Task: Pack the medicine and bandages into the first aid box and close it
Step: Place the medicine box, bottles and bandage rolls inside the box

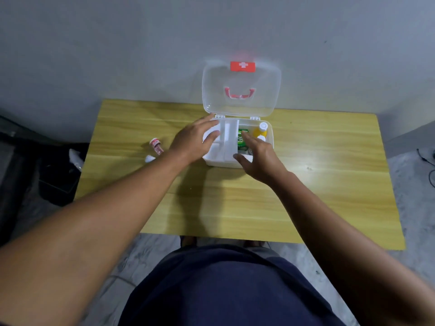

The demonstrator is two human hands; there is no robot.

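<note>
Both hands, fingers spread and gripping nothing, rest on the white tray [222, 142] in the open first aid box [270, 137] at frame centre: left hand [195, 140], right hand [260, 158]. Box partly packed; small bottle [157, 147] left of it lies flat, cap toward the upper left

Two bare hands reached into an open white plastic first aid box [268, 147] on a yellow wood-grain table [329, 184]: the left hand [193, 142] spread over its white tray [223, 140], the right hand [259, 156] beside a green packet [242, 140]. A small red-labelled bottle [156, 147] lay to the left.
</note>
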